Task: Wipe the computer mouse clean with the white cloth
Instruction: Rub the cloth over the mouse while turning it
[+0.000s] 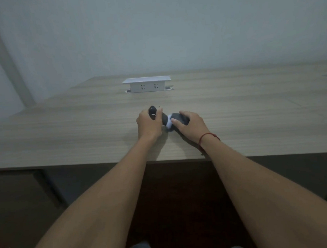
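My left hand (147, 124) grips a black computer mouse (153, 110), lifted a little off the wooden table (83, 128). The mouse's far end sticks out past my fingers, and a dark grey part runs right toward my other hand. My right hand (191, 124) is closed over a wad between the two hands. A small patch of white cloth (169, 125) shows beside my right thumb and touches the dark body. A dark grey shape (179, 117) lies under my right fingers; I cannot tell whether it belongs to the mouse or the cloth.
A white pop-up power socket box (147, 85) stands on the table farther back, in line with my hands. The table's near edge (104, 163) runs below my wrists. A red string bracelet (207, 137) circles my right wrist. A plain wall rises behind the table.
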Demonstrator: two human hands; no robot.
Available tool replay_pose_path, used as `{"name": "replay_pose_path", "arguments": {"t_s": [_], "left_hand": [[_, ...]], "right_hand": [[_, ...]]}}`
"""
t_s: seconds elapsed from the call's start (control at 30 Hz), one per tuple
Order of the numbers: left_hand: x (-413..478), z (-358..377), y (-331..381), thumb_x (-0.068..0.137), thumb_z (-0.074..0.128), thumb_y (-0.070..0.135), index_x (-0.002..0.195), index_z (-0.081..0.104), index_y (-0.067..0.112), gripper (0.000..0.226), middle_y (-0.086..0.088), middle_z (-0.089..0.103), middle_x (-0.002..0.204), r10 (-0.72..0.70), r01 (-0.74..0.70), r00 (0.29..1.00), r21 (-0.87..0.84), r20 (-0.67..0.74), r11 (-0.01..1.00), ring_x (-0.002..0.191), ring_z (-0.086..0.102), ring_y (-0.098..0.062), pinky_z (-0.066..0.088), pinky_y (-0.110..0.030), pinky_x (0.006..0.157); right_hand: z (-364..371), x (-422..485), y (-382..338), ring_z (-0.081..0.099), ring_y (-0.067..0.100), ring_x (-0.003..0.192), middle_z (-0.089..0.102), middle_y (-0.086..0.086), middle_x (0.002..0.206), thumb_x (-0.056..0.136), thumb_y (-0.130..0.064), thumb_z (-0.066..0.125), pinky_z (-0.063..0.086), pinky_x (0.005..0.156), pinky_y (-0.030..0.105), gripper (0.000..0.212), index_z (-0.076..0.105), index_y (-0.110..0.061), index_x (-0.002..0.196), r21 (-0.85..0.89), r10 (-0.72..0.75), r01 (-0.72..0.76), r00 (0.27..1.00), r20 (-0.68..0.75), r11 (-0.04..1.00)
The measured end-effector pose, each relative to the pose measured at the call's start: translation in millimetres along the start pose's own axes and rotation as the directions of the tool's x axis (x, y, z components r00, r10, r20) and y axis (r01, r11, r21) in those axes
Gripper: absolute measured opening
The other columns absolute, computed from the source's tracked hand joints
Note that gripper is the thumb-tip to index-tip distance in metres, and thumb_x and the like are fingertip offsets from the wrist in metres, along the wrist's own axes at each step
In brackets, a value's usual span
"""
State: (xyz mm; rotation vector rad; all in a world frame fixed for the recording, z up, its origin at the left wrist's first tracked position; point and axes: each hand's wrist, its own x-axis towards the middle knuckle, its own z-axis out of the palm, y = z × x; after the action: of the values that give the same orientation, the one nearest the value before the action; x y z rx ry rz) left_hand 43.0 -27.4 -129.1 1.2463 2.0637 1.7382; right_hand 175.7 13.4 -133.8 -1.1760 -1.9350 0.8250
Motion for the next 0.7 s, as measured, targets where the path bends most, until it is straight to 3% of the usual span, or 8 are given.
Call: {"name": "replay_pose_path", "arguments": {"t_s": [0.07, 0.23, 0.33, 0.4, 0.47, 0.53, 0.6, 0.7], "left_hand": [[-1, 1, 0, 0.092, 0.059, 0.035, 0.094, 0.066, 0.002, 0.034, -0.011, 0.066, 0.091, 0.028, -0.031, 0.999, 0.054, 0.045, 0.998, 0.086, 0.064, -0.024, 0.044, -0.027, 0.069], [0, 5, 14, 0.092, 0.061, 0.029, 0.094, 0.065, 0.0, 0.03, -0.016, 0.067, 0.098, 0.021, -0.021, 1.0, 0.104, 0.004, 0.994, 0.087, 0.062, -0.026, 0.041, -0.028, 0.07], [1, 3, 18, 0.091, 0.062, 0.032, 0.093, 0.067, 0.001, 0.031, -0.011, 0.068, 0.092, 0.01, -0.02, 0.994, 0.092, 0.108, 0.996, 0.083, 0.063, -0.023, 0.044, -0.027, 0.069], [4, -4, 19, 0.091, 0.063, 0.031, 0.091, 0.067, 0.003, 0.029, -0.007, 0.064, 0.085, 0.018, -0.042, 0.986, 0.144, 0.163, 0.989, 0.076, 0.058, -0.019, 0.041, -0.024, 0.064], [9, -7, 17, 0.091, 0.065, 0.028, 0.086, 0.066, 0.006, 0.023, -0.008, 0.062, 0.084, 0.049, -0.074, 0.989, 0.185, 0.139, 0.98, 0.073, 0.055, -0.017, 0.037, -0.019, 0.057], [9, -4, 14, 0.09, 0.066, 0.027, 0.083, 0.064, 0.008, 0.02, -0.009, 0.063, 0.087, 0.074, -0.089, 0.993, 0.176, 0.091, 0.98, 0.076, 0.057, -0.02, 0.039, -0.023, 0.061], [7, 1, 11, 0.09, 0.065, 0.027, 0.091, 0.065, 0.007, 0.02, -0.007, 0.061, 0.09, 0.081, -0.093, 0.993, 0.157, 0.081, 0.983, 0.083, 0.058, -0.021, 0.04, -0.027, 0.07], [6, 2, 11, 0.093, 0.061, 0.025, 0.102, 0.064, 0.004, 0.024, -0.007, 0.059, 0.095, 0.064, -0.075, 0.995, 0.162, 0.073, 0.984, 0.086, 0.053, -0.018, 0.039, -0.027, 0.072]], "right_hand": [[1, 1, -2, 0.046, 0.024, 0.131, 0.049, 0.01, 0.145, 0.092, -0.033, 0.059, 0.036, 0.106, 0.033, 0.058, 0.043, -0.009, 0.142, -0.01, 0.005, -0.006, 1.0, -0.014, 1.0], [3, 0, -1, 0.046, 0.023, 0.131, 0.049, 0.009, 0.144, 0.094, -0.03, 0.058, 0.031, 0.094, 0.024, 0.055, 0.042, -0.008, 0.141, -0.01, -0.011, 0.011, 1.0, -0.001, 1.0], [3, 3, 0, 0.044, 0.024, 0.132, 0.047, 0.01, 0.146, 0.093, -0.028, 0.057, 0.035, 0.104, 0.03, 0.056, 0.04, -0.009, 0.143, 0.028, 0.014, -0.013, 1.0, -0.028, 1.0], [4, 4, 2, 0.046, 0.023, 0.129, 0.048, 0.008, 0.144, 0.09, -0.03, 0.061, 0.039, 0.103, 0.034, 0.058, 0.041, -0.011, 0.141, 0.039, 0.015, -0.013, 0.999, -0.029, 0.999], [5, 2, 2, 0.049, 0.018, 0.117, 0.051, 0.004, 0.138, 0.082, -0.035, 0.07, 0.043, 0.094, 0.031, 0.064, 0.045, -0.015, 0.137, 0.033, 0.012, -0.012, 1.0, -0.002, 0.999], [4, -1, 1, 0.047, 0.012, 0.109, 0.052, 0.001, 0.133, 0.072, -0.039, 0.08, 0.044, 0.087, 0.028, 0.072, 0.047, -0.018, 0.133, 0.053, 0.009, -0.01, 1.0, 0.018, 0.999], [0, -1, 2, 0.048, 0.012, 0.106, 0.053, 0.001, 0.131, 0.069, -0.032, 0.083, 0.044, 0.077, 0.02, 0.072, 0.048, -0.017, 0.13, 0.101, 0.024, -0.026, 0.999, 0.022, 0.995], [-3, -2, 0, 0.049, 0.014, 0.103, 0.05, 0.0, 0.121, 0.073, -0.02, 0.08, 0.042, 0.05, 0.006, 0.067, 0.047, -0.014, 0.131, 0.187, 0.04, -0.047, 0.998, 0.038, 0.981]]}}
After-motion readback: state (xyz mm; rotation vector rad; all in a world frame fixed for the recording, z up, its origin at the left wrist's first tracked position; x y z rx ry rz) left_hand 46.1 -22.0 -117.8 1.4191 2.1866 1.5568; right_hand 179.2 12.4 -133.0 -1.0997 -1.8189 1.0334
